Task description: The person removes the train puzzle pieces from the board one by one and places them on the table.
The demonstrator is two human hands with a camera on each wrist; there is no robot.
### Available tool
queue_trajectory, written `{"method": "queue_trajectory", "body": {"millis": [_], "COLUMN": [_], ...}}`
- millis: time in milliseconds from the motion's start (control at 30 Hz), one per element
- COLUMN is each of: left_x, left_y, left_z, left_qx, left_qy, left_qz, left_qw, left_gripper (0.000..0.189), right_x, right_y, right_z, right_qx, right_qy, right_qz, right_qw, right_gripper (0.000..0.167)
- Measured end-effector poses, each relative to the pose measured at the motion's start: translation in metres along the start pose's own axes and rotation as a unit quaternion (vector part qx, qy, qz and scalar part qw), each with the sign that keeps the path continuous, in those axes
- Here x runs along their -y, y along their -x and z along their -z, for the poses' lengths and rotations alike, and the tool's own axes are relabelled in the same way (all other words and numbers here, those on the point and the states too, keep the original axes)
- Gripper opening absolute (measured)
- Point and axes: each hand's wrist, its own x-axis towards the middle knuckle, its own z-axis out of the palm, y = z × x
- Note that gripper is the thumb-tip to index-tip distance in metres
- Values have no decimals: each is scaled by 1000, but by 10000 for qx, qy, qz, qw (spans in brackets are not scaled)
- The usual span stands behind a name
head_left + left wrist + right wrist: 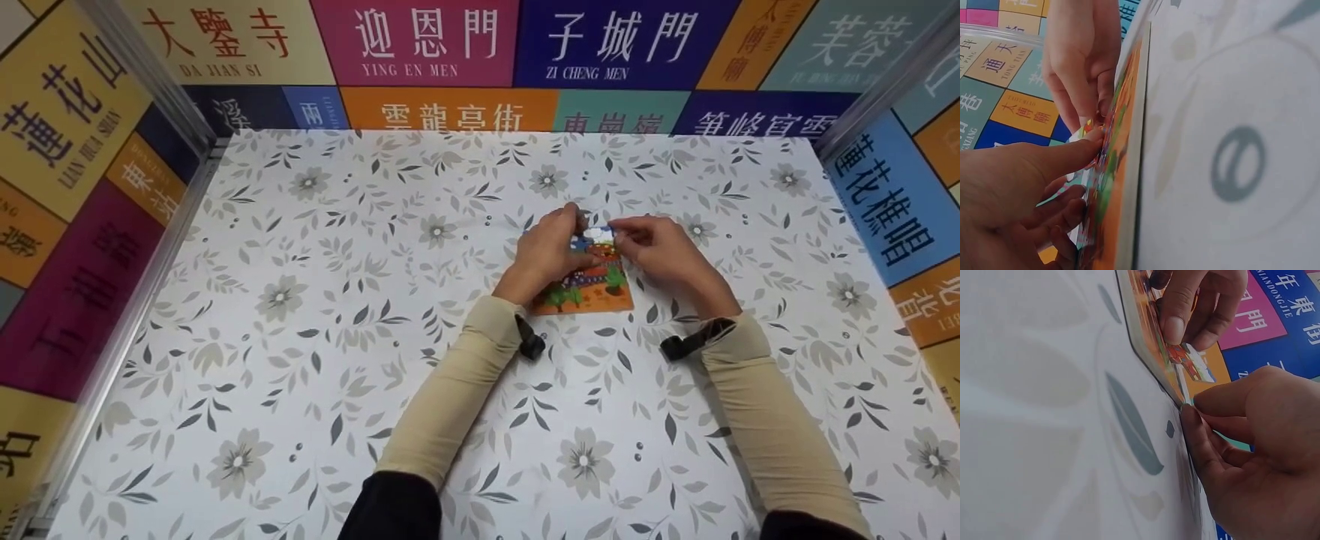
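A small flat jigsaw puzzle (592,300), with orange ground and green cactus-like shapes, lies on the patterned table. My left hand (549,251) reaches over its left side. In the right wrist view, that hand's thumb and fingers pinch a red and white puzzle piece (1199,365), tilted up from the board. My right hand (660,247) is at the upper right corner. Its thumb and index finger meet on the puzzle's edge (1154,374) in the right wrist view. In the left wrist view, both hands come together over the puzzle (1123,169); fingers hide part of the picture.
The table (337,420) has a white cover with grey leaves and flowers. Colourful panels with Chinese lettering (424,41) stand along its back and both sides. A black strap (531,341) is on the left wrist, another (686,345) on the right.
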Motion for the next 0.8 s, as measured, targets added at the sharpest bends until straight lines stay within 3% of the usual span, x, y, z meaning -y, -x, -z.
{"method": "queue_trajectory", "body": {"millis": [333, 800], "left_x": [2, 12], "left_y": [2, 3], "left_z": [-2, 1], "left_qx": [-141, -313], "left_qy": [192, 344], "left_qz": [-78, -575], "left_qw": [9997, 9973], "left_gripper": [49, 49], "right_x": [-3, -1], "right_y": [-1, 0], "right_z": [0, -2], "right_qx": [106, -90], "right_qy": [16, -52], "right_qz": [41, -143], "right_qw": [9999, 9998], "right_gripper": [44, 43]}}
